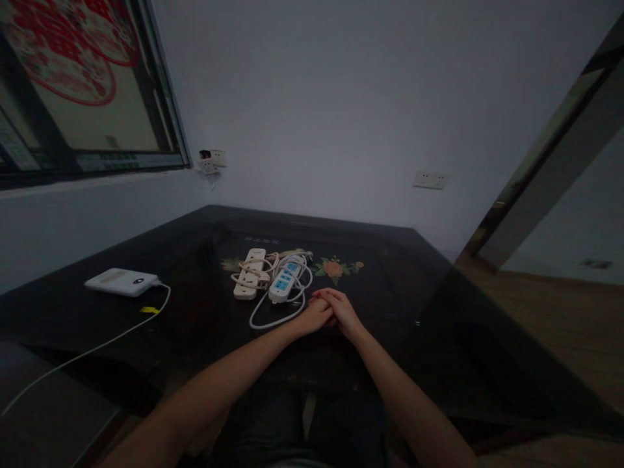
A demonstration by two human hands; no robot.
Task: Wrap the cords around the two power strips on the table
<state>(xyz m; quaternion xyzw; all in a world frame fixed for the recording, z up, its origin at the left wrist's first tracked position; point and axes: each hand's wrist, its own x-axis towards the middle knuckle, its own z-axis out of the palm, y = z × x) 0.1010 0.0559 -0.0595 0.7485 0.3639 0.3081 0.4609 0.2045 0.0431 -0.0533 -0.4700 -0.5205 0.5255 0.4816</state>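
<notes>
My left hand (316,314) and my right hand (343,311) are folded together above the near middle of the dark table. The right hand lies over the left, its fingers pressed together across the left fingers, which are partly hidden. No object shows in either hand. Just left of them lies a white power strip (284,283) with blue sockets, its pale cord looped around it. Beside that strip rests a cream power strip (250,276), wrapped in its own cord. Both strips lie apart from my hands.
A white power bank (121,281) with a cable (110,341) trailing off the left edge lies on the glossy dark table (419,279). Near it is a yellow tag (149,310). Wall sockets (431,180) sit on the wall behind; a window (97,97) is at upper left.
</notes>
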